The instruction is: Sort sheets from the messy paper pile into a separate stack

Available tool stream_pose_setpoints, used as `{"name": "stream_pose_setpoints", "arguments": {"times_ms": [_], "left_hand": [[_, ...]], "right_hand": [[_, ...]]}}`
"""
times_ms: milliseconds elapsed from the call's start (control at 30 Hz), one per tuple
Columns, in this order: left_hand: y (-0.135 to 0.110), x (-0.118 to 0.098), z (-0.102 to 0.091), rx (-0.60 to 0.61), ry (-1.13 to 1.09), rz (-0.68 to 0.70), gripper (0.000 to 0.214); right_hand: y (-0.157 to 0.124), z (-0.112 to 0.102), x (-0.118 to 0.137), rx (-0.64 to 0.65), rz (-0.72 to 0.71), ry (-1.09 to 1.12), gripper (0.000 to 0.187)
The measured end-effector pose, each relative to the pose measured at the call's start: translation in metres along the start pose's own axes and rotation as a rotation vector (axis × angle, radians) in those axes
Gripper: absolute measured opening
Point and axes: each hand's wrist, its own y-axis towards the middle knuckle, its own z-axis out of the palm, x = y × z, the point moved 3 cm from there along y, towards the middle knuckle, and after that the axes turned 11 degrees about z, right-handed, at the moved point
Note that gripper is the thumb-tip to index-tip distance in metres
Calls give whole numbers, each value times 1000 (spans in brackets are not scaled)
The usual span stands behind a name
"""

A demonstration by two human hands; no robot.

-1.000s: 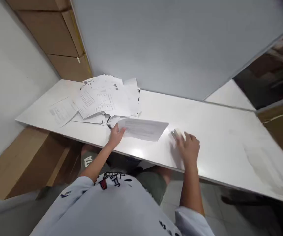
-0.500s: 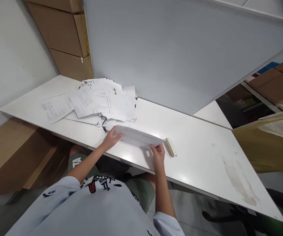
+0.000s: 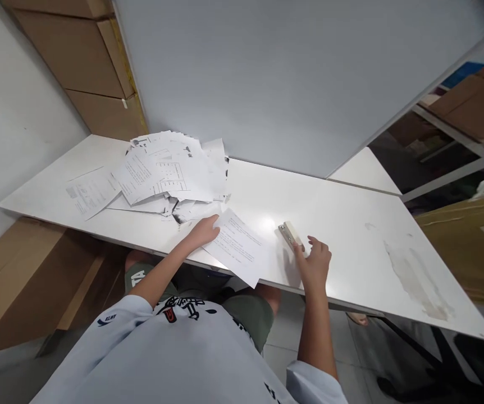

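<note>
Right hand (image 3: 315, 262) is off the paper (image 3: 241, 247), now by the stapler (image 3: 292, 233), fingers spread; left hand (image 3: 203, 231) alone pinches the paper, print facing up.

Cardboard boxes (image 3: 69, 53) stacked at left — a grey panel (image 3: 246, 84) beside them — a white rack (image 3: 452, 176) at right

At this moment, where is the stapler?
In the head view, the stapler is right of centre, by the right hand, with the printed sheet to the left.
</note>
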Motion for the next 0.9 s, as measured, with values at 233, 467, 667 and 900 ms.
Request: {"name": "stream_pose_setpoints", "arguments": {"times_ms": [233,467,667,900], "left_hand": [[-10,-26,20,121,143,-72,36],[-39,-31,29,-4,246,-66,41],[-48,-44,-21,-127,217,285,70],[-79,-63,-29,27,-233,655,46]], "right_hand": [[37,26,1,243,-176,-147,29],[46,35,87,431,-381,152,28],[13,37,148,958,-280,558,40],[-77,35,145,1097,-191,581,46]]}}
